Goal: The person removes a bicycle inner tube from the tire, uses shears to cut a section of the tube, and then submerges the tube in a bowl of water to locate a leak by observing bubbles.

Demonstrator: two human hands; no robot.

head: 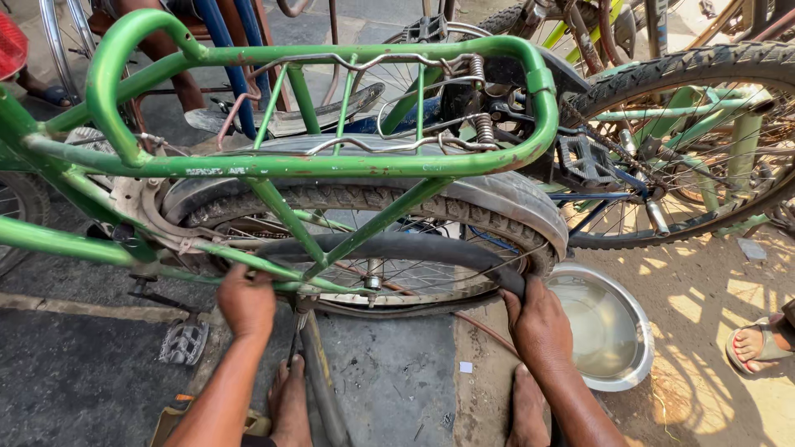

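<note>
Green bicycles: two, one near and one behind it.
Hands: two, left and right.
Metal bowls: one.
Loose black inner tubes: one.
Pedals in view: two.
Sandalled feet at the edge: one.

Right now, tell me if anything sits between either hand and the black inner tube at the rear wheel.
Nothing visible does. The left hand and right hand both already grip the inner tube, pulled out beside the tyre. The green frame stays cross behind the tube, not between it and the hands.
</note>
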